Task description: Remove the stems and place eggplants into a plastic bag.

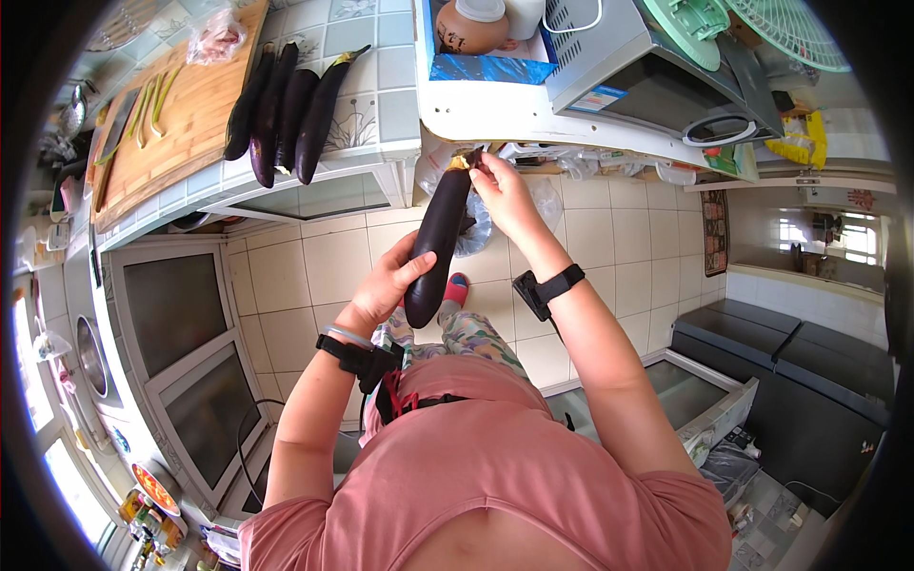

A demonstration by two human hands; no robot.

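One blue box [490, 68], in which a brown jar [471, 34] was held, was placed beyond both grips. An eggplant [442, 224] was clasped by the left grip [386, 276], its long axis slanted up-right from there; its calyx [475, 156] was pinched by the nearer right grip [497, 192].

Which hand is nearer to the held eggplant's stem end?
Right. The right hand is at the stem end; the left hand holds the eggplant near its other end.
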